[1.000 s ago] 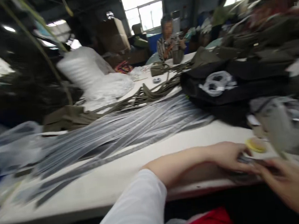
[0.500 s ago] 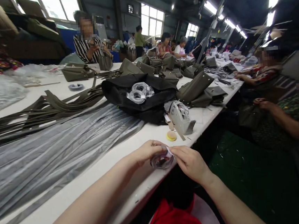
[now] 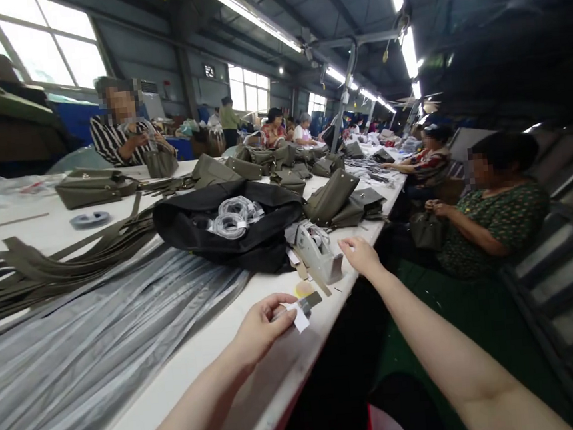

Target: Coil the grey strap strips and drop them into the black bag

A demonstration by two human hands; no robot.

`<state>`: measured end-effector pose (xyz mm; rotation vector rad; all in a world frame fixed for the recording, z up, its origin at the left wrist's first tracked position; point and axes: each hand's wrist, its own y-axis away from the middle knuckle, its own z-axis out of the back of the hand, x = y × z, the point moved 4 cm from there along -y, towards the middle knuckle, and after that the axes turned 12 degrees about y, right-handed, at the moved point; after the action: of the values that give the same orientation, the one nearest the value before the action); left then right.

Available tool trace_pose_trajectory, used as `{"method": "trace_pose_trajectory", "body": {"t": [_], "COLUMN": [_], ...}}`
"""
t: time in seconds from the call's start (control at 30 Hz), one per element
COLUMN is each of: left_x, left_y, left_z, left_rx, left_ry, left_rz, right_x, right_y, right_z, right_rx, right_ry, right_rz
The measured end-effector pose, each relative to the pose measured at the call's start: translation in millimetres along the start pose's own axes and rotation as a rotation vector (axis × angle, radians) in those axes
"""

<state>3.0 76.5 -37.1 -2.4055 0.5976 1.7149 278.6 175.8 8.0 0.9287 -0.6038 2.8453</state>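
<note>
My left hand (image 3: 268, 320) is closed on a coiled grey strap (image 3: 310, 301), seen nearly edge-on above the near side of the table. A white paper tab (image 3: 300, 319) hangs from it by my thumb. My right hand (image 3: 361, 255) is just right of the grey tape dispenser (image 3: 320, 252), its fingers pinched together; what they hold, if anything, is too small to make out. Between the dispenser and my left hand lies a small round yellow-rimmed item (image 3: 304, 289). Several similar wrapped coils (image 3: 236, 216) rest in an open black bag (image 3: 196, 239) behind the dispenser.
Long grey wrapped strips (image 3: 112, 344) and dark olive straps (image 3: 70, 264) cover the left of the white table (image 3: 199, 363). Olive bags (image 3: 332, 194) crowd its middle. Another coil (image 3: 90, 220) lies at left. Co-workers sit along both sides, one in a green patterned shirt (image 3: 499, 210) at right.
My right hand has left the coil and moved forward and right to the tape dispenser. My left hand has kept the coil and turned it edge-on. The view has swung to the right and up.
</note>
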Motion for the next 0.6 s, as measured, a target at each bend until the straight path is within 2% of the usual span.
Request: {"method": "trace_pose_trajectory", "body": {"t": [0.07, 0.13, 0.3, 0.43, 0.6], "left_x": [-4.8, -9.1, -14.1, -12.2, -8.6], "left_y": [1.7, 3.5, 5.6, 4.8, 2.8], "left_z": [-1.8, -4.5, -8.0, -7.5, -4.5], "left_rx": [0.006, 0.03, 0.051, 0.054, 0.032], "left_ry": [0.005, 0.02, 0.04, 0.025, 0.016], "left_rz": [-0.064, -0.11, -0.121, -0.106, -0.116], "right_x": [-11.1, -18.0, -23.5, -17.2, -13.8], "right_y": [-15.8, -18.0, -6.9, -1.1, 21.8], "right_z": [-13.5, -29.6, -52.6, -48.8, -31.3], "right_rx": [0.106, 0.182, 0.215, 0.197, 0.078], "right_ry": [-0.049, -0.116, -0.255, -0.305, -0.282], "right_rz": [-0.06, -0.116, -0.204, -0.2, -0.161]}}
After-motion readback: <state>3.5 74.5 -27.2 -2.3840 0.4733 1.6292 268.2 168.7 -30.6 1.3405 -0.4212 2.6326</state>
